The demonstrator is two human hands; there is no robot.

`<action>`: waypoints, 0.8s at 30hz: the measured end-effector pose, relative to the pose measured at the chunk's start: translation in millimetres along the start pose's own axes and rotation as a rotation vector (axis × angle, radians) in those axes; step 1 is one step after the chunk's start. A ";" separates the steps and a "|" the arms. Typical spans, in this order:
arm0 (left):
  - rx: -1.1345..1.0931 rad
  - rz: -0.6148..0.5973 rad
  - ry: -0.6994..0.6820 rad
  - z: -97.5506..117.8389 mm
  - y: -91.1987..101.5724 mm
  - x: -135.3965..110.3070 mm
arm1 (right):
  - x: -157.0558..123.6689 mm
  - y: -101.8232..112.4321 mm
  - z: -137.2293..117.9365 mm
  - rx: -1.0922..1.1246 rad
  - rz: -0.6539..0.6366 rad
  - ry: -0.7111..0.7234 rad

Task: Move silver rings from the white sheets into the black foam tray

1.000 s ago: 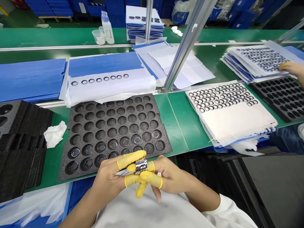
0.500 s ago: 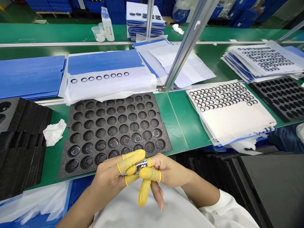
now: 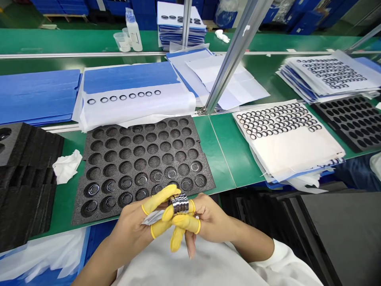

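I'm looking out across a long green-topped workbench (image 3: 268, 41), with a slanted aluminium profile upright (image 3: 238, 55) cutting through my view. Beyond it, stacked blue plastic crates (image 3: 59, 4) sit on a wooden pallet (image 3: 67, 18) over a green-painted floor (image 3: 18, 16).

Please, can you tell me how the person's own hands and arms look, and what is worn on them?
The left hand and right hand have no gloves, only yellow rubber finger cots with rolled rims on several fingers. The right arm comes out of a loose white sleeve, and a white top covers the body.
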State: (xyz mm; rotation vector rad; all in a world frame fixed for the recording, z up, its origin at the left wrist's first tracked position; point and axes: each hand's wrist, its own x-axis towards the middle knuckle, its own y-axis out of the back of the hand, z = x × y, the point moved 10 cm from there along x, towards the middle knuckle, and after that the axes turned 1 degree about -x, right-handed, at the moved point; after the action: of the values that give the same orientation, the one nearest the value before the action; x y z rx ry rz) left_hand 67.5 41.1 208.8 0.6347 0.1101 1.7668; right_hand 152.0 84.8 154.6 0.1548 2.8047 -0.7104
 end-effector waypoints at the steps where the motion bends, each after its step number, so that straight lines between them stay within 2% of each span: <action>1: -0.033 -0.027 0.026 -3.3 -0.6 -1.3 | -0.1 0.8 -3.2 -0.019 0.005 0.023; 5: -0.121 -0.062 0.090 -11.5 -0.7 -5.2 | 0.0 2.2 -14.0 -0.119 0.021 0.119; 12: -0.151 0.035 0.157 -17.7 -0.3 -6.8 | 1.7 8.2 -14.2 -0.407 0.077 0.290; 17: -0.127 0.065 0.176 -19.9 -0.8 -5.4 | 4.1 12.1 -11.6 -0.463 0.054 0.348; 20: -0.083 0.080 0.180 -19.9 0.9 -4.2 | 7.0 11.6 -10.0 -0.393 0.031 0.304; 24: -0.027 0.102 0.139 -14.4 4.8 0.0 | 12.0 5.7 1.2 -0.140 -0.008 0.113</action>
State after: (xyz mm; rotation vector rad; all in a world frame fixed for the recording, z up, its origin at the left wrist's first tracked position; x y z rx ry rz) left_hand 56.6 43.2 198.5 0.5052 0.1519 1.9077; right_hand 141.7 89.7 147.9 0.1639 2.9522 -0.5200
